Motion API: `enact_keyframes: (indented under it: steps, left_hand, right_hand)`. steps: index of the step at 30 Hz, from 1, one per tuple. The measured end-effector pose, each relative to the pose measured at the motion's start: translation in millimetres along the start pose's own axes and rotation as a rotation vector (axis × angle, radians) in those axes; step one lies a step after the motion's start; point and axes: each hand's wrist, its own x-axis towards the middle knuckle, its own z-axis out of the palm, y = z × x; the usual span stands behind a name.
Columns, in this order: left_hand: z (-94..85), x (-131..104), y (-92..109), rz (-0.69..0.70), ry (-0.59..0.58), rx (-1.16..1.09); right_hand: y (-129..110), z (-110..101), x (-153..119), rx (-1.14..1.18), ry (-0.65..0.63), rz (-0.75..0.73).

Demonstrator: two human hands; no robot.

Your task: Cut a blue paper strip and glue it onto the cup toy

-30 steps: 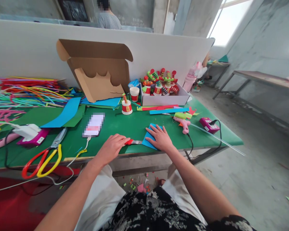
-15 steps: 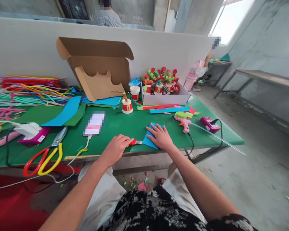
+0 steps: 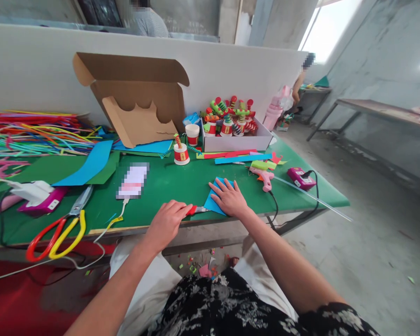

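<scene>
My left hand (image 3: 168, 219) is closed around a red-handled knife (image 3: 197, 210) near the table's front edge. The blade points right, its tip close to the left corner of a folded blue paper (image 3: 210, 200). On that paper lies my right hand (image 3: 231, 198), flat with fingers spread, pressing it to the green table (image 3: 171, 186) and hiding part of it. Behind, a red and white paper cup figure (image 3: 181, 154) with spring-like arms stands upright.
Large scissors (image 3: 68, 224), a phone (image 3: 133, 181) and coloured strips (image 3: 42, 133) lie left. A cardboard box (image 3: 140, 93) and a white box of cup figures (image 3: 236, 143) stand behind. A pink glue gun (image 3: 264, 177) lies right. People are in the background.
The view has shifted slightly, moving the table's things left in the picture. The knife's blade tip now sits slightly lower beside the blue paper. Both hands keep their hold.
</scene>
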Motion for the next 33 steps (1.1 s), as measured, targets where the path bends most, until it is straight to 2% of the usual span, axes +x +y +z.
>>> enact_keyframes:
  steps: [3,8,11,21,33]
  left_hand:
    - [0.1,1.3,0.3,0.004,-0.009,0.009]
    - [1.6,3.7,1.9,0.019,-0.018,0.021]
    - [2.7,4.0,2.6,0.015,-0.013,0.03]
    - [2.2,4.4,3.7,0.05,-0.006,-0.011]
    - [3.1,8.2,18.9,0.031,-0.034,-0.003]
  right_hand:
    - [3.2,-2.6,1.7,-0.02,-0.004,-0.01]
    - [16.2,-7.2,4.9,-0.034,-0.015,-0.106]
    - [20.0,-4.5,5.5,-0.024,-0.005,-0.102]
    - [17.5,-4.8,4.4,-0.015,-0.023,-0.095]
    - [17.9,-2.4,3.4,-0.003,0.003,-0.093]
